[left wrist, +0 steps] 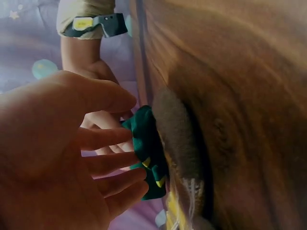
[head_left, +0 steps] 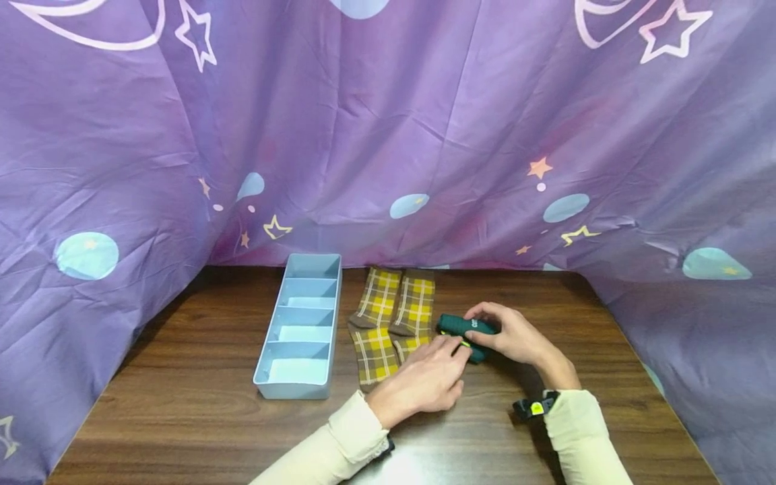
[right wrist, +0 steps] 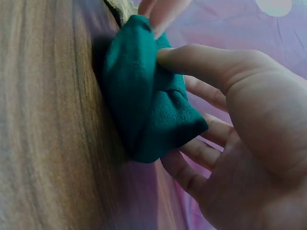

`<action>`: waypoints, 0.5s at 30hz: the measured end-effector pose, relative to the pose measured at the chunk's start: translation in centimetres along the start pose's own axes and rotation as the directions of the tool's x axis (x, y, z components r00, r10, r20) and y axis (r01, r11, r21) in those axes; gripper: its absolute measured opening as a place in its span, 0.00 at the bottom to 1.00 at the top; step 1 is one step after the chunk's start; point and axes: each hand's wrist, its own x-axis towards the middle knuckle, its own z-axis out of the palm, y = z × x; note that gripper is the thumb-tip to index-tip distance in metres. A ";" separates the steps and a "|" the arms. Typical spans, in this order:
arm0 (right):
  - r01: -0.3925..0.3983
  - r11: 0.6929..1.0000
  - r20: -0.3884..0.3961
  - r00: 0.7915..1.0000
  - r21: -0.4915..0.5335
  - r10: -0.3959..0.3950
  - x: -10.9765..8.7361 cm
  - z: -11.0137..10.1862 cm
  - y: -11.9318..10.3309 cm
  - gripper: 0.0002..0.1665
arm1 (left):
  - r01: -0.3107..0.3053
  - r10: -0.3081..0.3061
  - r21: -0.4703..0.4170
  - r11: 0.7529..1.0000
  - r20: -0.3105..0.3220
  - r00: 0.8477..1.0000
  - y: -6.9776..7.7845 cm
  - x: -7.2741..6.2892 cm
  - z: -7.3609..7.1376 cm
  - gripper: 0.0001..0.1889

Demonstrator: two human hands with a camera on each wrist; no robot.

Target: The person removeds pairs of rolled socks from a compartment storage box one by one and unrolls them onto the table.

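A dark green folded sock bundle (head_left: 459, 325) with white lettering and yellow-green marks lies on the table. My right hand (head_left: 515, 337) holds its right part, thumb on the near side and fingers along the far side; in the right wrist view the green cloth (right wrist: 134, 91) shows a loose flap between thumb and fingers. From the left, my left hand (head_left: 421, 377) reaches over; its fingers (left wrist: 120, 163) are fairly straight, with the tips at the cloth's edge. Under and beyond the left hand lies a pair of yellow-and-brown plaid socks (head_left: 376, 347), its near right part hidden.
A light blue organizer box (head_left: 330, 350) with several compartments in a row stands left of the plaid socks. The wooden table (head_left: 194, 377) ends at a purple curtain (head_left: 388, 135) at the back and sides, printed with stars and moons.
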 end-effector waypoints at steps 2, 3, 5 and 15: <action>0.000 1.000 0.002 1.000 -0.005 0.000 0.0 0.0 0.0 0.16 | -0.003 0.003 0.006 1.000 0.008 1.000 -0.1 0.2 0.3 0.25; 0.001 1.000 0.003 1.000 -0.007 -0.001 0.0 0.0 0.0 0.16 | -0.002 0.002 -0.001 1.000 0.009 1.000 -0.1 0.2 0.5 0.26; 0.007 1.000 0.003 1.000 -0.014 -0.007 0.1 0.1 0.0 0.16 | 0.003 -0.002 -0.016 1.000 0.005 1.000 -0.2 0.1 0.8 0.28; -0.004 0.999 0.007 1.000 -0.034 0.005 0.0 0.1 -0.1 0.16 | 0.018 -0.019 0.018 1.000 0.069 0.997 0.6 0.2 1.5 0.34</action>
